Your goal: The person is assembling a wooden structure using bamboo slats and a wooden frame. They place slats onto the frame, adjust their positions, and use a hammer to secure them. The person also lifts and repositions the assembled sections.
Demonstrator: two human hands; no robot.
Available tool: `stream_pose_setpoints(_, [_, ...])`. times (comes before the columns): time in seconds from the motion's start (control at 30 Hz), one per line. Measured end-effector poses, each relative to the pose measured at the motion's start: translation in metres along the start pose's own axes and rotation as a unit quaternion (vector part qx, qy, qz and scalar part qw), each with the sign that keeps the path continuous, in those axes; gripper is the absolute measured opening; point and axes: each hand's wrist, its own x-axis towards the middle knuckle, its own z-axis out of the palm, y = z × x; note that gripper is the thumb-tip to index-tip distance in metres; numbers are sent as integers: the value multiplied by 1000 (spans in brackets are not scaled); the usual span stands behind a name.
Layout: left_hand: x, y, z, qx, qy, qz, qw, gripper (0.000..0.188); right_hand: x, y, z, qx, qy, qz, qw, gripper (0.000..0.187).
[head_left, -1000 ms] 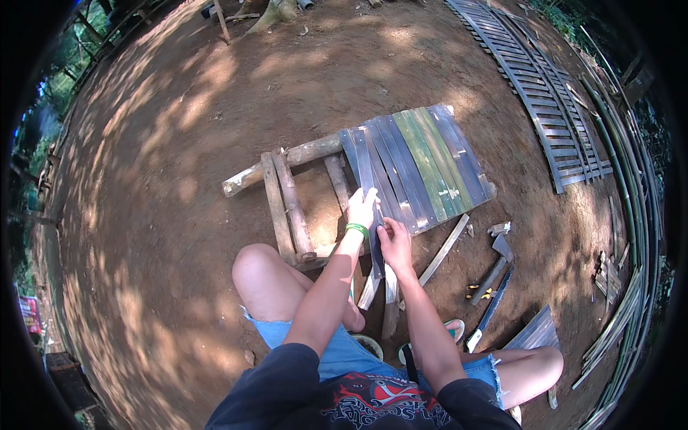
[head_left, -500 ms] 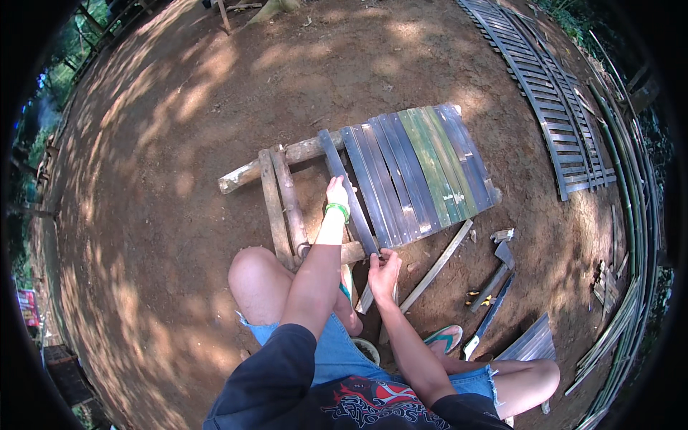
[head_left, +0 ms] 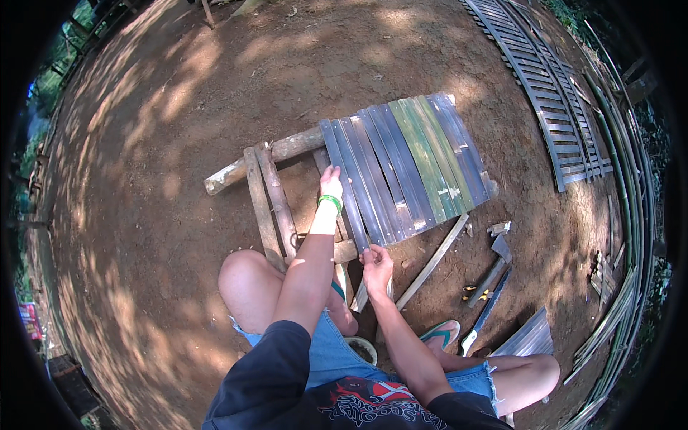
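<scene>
A dark bamboo slat point(head_left: 332, 147) lies along the left edge of the slatted panel point(head_left: 388, 170), close against the slat beside it. My left hand point(head_left: 331, 183), with a green band at its wrist, is closed on the slat's left edge near the middle. At the slat's near end my right hand point(head_left: 377, 268) pinches it between thumb and fingers. The panel's dark and green slats lie across a frame of round wooden poles; the far pole point(head_left: 289, 147) and the crosspieces point(head_left: 266, 204) stick out to the left.
Right of the panel lie a hatchet point(head_left: 490, 276), a long blade with a pale handle point(head_left: 486, 312), and a loose wooden strip point(head_left: 433, 261). A bowl point(head_left: 364, 350) sits between my legs. Farther right are long slatted panels point(head_left: 546, 93) and bamboo poles point(head_left: 631, 215).
Both hands have shifted the slat rightward against the panel, closing most of the gap. My right hand has come in tighter on the near end.
</scene>
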Motion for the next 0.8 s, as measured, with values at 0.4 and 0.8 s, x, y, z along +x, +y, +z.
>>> stream_pose_setpoints(0.4, [31, -19, -25, 123, -13, 46, 991, 42, 9, 16, -1, 81, -12, 1, 997, 23])
stream_pose_setpoints(0.8, [34, -7, -38, 46, -6, 16, 999, 31, 1, 11, 5, 112, 15, 10, 994, 21])
